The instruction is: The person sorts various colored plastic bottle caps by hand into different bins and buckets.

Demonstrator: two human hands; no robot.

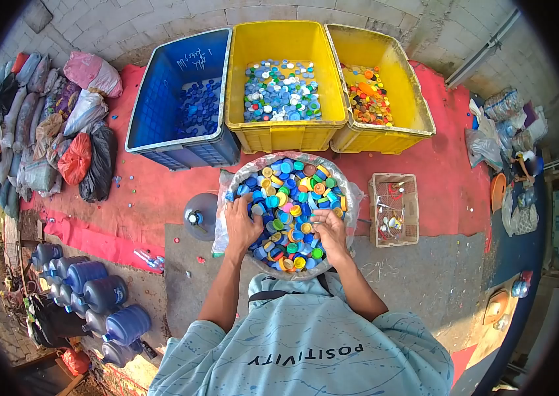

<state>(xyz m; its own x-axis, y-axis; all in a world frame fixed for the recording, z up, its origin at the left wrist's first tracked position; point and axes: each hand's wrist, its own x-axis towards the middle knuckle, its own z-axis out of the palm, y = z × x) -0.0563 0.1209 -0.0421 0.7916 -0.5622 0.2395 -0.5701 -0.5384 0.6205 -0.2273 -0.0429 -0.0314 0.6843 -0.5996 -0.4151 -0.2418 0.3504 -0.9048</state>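
A round basin point(350, 198) lined with clear plastic stands right in front of me, filled with plastic bottle caps point(287, 221) in blue, green, yellow, orange and white. Over the left side of the pile is my left hand point(242, 228), its fingers apart and their tips down among blue caps. My right hand point(330, 232) is at the right side of the heap, fingers bent together toward the thumb; I cannot tell what is between them.
Beyond the basin stand a blue crate point(187, 148) with blue caps, a yellow crate point(286, 135) with light caps, and another yellow crate point(385, 138) with orange and red ones. A small basket point(395, 239) sits right, a water jug point(201, 224) left. Filled sacks point(85, 109) line the left.
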